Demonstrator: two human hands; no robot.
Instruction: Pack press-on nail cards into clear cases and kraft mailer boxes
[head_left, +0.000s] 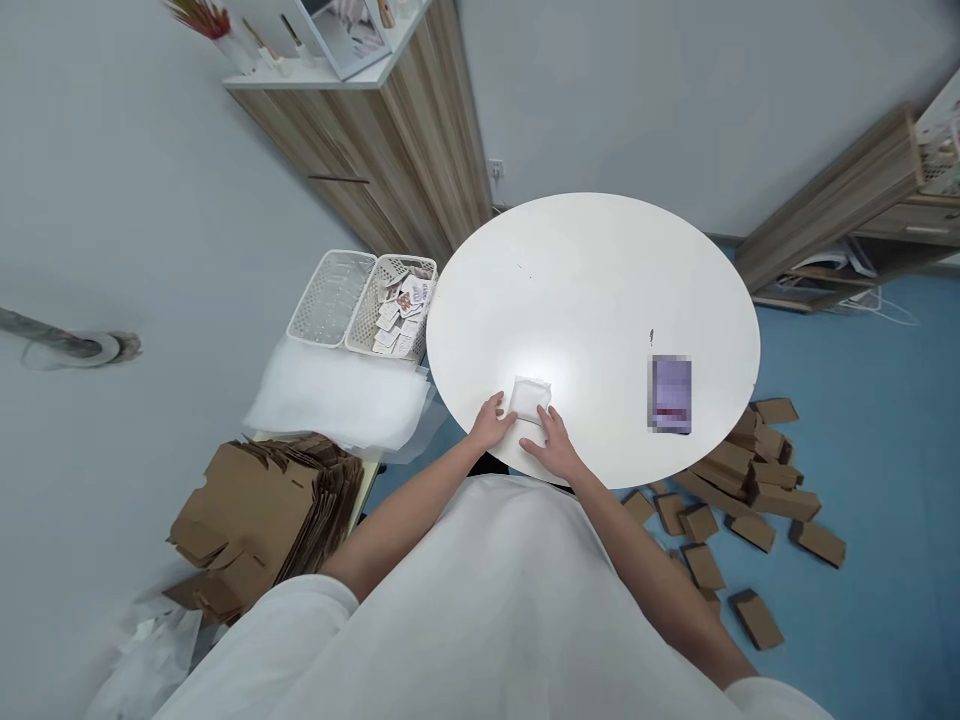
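Note:
A small white pouch [529, 398] lies flat near the front edge of the round white table [592, 270]. My left hand [491, 424] rests on the pouch's left edge with fingers curled against it. My right hand [553, 445] lies on its lower right corner, fingers stretched out flat over it. Both hands press the pouch onto the table top.
A purple blurred card [670, 393] lies on the table's right side. Two white baskets [364, 300], one holding small packets, stand left beside white sheets [337, 395]. Flat cardboard blanks [262, 515] are stacked lower left. Folded brown boxes [754, 480] litter the blue floor at right.

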